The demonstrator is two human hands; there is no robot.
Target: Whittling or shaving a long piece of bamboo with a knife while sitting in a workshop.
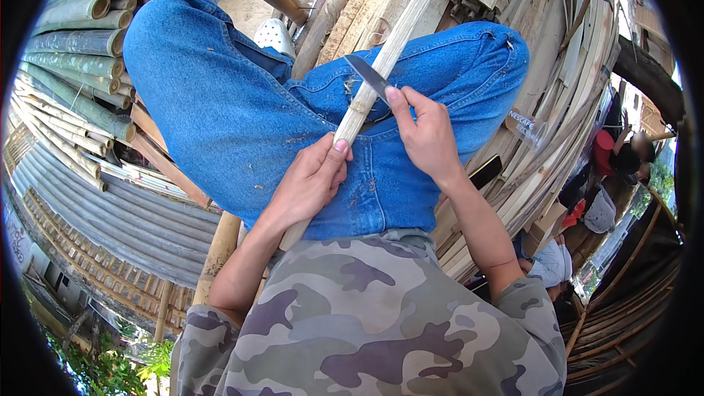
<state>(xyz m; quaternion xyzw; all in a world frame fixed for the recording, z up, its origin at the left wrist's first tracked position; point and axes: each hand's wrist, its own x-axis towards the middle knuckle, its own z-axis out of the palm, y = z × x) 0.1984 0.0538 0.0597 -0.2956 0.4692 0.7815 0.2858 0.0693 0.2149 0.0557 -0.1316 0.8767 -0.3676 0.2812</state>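
A long pale bamboo strip (398, 38) runs slantwise from my waist, across my lap and out past my knees to the far edge. Near its lower end my left hand (312, 180) is closed around it, thumb on top. My right hand (425, 128) grips a knife, its handle mostly hidden in the fingers. The dark knife blade (364, 75) lies across the strip, just beyond a node, pointing up and left. Small shavings cling to my blue jeans (213, 95).
Cut green bamboo poles (88, 44) are stacked at the left, above corrugated roofing (125, 205). Split bamboo slats (543, 125) lie along the right, with a phone (485, 171) and a clear plastic cup (525, 126) on them. Another person (551, 260) is at the far right.
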